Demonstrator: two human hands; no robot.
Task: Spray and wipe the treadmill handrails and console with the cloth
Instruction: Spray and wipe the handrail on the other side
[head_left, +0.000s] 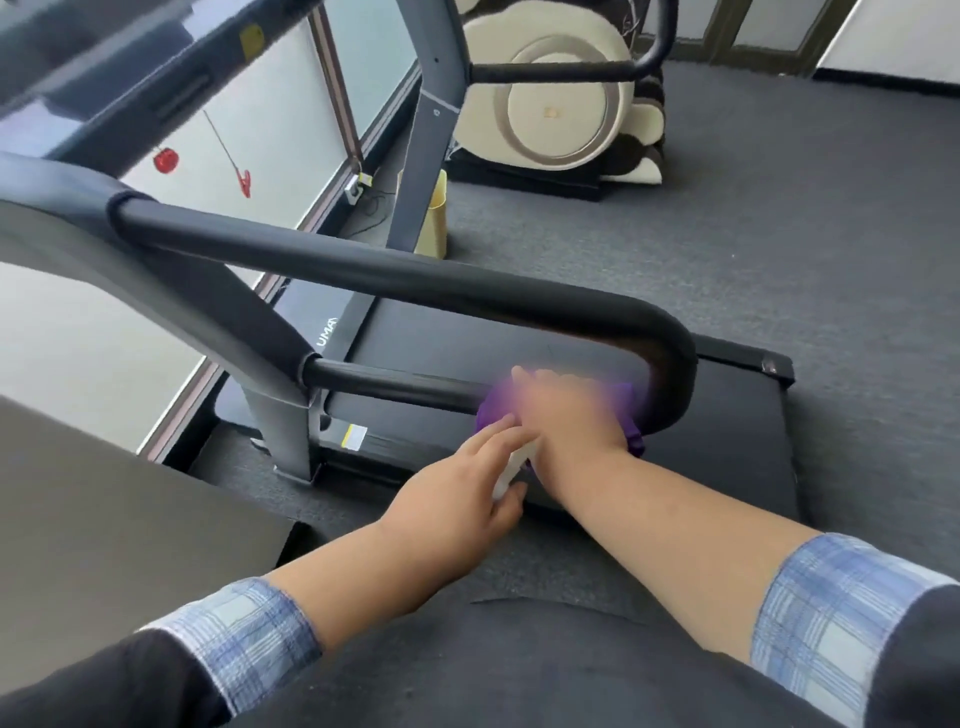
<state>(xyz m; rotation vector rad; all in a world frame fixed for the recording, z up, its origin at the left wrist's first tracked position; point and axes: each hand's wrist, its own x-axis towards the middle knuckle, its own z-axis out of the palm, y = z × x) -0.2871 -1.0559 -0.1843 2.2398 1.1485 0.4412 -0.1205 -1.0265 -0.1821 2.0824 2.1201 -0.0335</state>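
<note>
A black padded treadmill handrail (395, 280) loops from upper left to a bend at the right and back along a lower bar (395, 384). My right hand (566, 410) is blurred and presses a purple cloth (631, 400) onto the lower bar near the bend. My left hand (462, 493) sits just below it and grips a small white object (511, 467), likely the spray bottle, mostly hidden by the fingers. The console (104, 62) shows blurred at the top left.
The treadmill deck (727, 467) lies under the handrail on grey carpet. A second handrail and upright (421, 145) stand behind, with a yellowish bin (436, 218) at the base. A cream massage chair (561, 88) is at the back. A dark surface (104, 493) sits at the left.
</note>
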